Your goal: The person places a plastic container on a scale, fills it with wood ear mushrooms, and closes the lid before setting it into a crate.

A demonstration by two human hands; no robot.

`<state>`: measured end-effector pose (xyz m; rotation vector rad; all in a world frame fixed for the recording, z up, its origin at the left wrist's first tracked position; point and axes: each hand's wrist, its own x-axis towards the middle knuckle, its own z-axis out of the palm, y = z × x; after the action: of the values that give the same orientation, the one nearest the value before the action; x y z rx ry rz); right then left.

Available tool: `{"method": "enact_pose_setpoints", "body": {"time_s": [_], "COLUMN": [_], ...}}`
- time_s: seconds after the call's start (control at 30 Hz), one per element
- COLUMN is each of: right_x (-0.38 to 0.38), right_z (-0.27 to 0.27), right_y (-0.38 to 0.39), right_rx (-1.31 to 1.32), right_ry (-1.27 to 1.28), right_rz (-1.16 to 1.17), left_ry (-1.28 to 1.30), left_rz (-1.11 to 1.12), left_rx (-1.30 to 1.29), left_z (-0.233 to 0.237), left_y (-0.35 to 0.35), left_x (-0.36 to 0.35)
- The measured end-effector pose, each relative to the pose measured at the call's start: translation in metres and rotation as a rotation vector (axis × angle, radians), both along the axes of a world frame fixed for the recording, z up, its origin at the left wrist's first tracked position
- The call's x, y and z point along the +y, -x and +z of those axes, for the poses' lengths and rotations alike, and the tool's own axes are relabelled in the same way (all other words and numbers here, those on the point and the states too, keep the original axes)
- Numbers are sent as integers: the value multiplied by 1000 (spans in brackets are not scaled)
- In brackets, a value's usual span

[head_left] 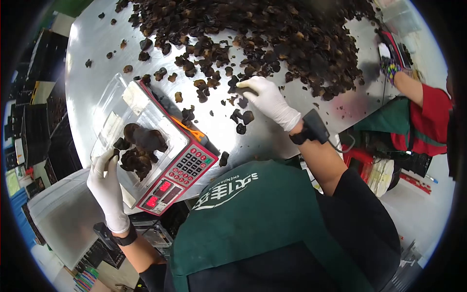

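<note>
My left hand (103,182), in a white glove, is at the near left edge of the digital scale (181,146). Its fingers are curled, with a small dark piece at the fingertips. Several dark, wrinkled pieces resembling wood ear mushroom (146,138) lie on the scale's pan beside it. My right hand (266,100), also gloved, reaches over the metal table. Its thumb and forefinger are apart, and the forefinger tip touches or nearly touches a dark mushroom piece (233,82). More loose pieces (241,128) lie just below that hand.
A large heap of dark mushroom pieces (306,46) covers the far side of the metal table (82,73). Orange-handled scissors (190,130) lie beside the scale. A clear plastic cover (108,104) stands at its left. Another person in red sleeves (430,114) works at the right.
</note>
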<state>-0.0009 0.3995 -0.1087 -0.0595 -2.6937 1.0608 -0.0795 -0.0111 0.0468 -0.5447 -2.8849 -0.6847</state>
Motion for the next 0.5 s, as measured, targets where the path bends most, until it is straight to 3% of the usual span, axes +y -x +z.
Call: {"method": "enact_pose_setpoints", "body": {"time_s": [0.07,0.2,0.33,0.5], "right_x": [2,18,21,-9], "right_z": [25,26,18,48], "right_y": [0,-7,-18,-25], "right_rx": [-379,-457,-458,-545], "right_ry": [372,961,1277,1318], "right_rz": [-150,-160,-111,36], "left_ry": [-107,-117,-190,-546], "left_rz": [64,165,206,225], "left_rx": [-42,-40,-45,-164], "left_z": [-10,-21,-12,6], "left_y": [-9,-16,-22,-42], "left_x": [-9,-11,4,48]}}
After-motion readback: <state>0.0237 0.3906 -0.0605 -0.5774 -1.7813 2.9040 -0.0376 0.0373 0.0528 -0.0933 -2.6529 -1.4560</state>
